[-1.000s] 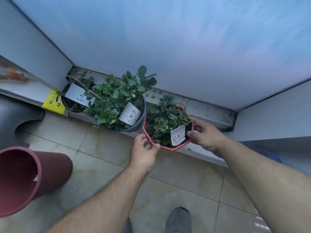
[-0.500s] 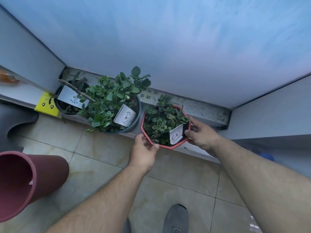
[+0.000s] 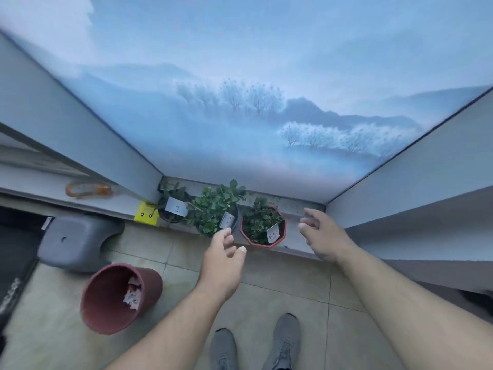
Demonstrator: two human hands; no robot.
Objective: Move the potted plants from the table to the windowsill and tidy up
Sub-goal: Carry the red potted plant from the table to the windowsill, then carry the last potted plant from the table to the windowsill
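Three potted plants stand in a row on the low windowsill (image 3: 298, 212). At the right is a red octagonal pot (image 3: 262, 227) with green leaves and a white tag. A grey-blue pot (image 3: 213, 212) with a bushy plant sits in the middle, and a dark pot (image 3: 173, 208) with a white tag is at the left corner. My left hand (image 3: 222, 256) hovers just in front of the red pot, fingers relaxed, holding nothing. My right hand (image 3: 321, 235) hangs to the right of the red pot, fingers spread, apart from it.
A maroon waste bin (image 3: 117, 297) with crumpled paper stands on the tiled floor at the left. Behind it is a grey plastic stool (image 3: 76, 240). A yellow card (image 3: 145, 213) leans by the sill's left end. My grey shoes (image 3: 282, 340) are at the bottom.
Both hands have let go of the red pot and drawn back from it. The view has pulled back and up, so the pots look smaller and the bin and stool show.
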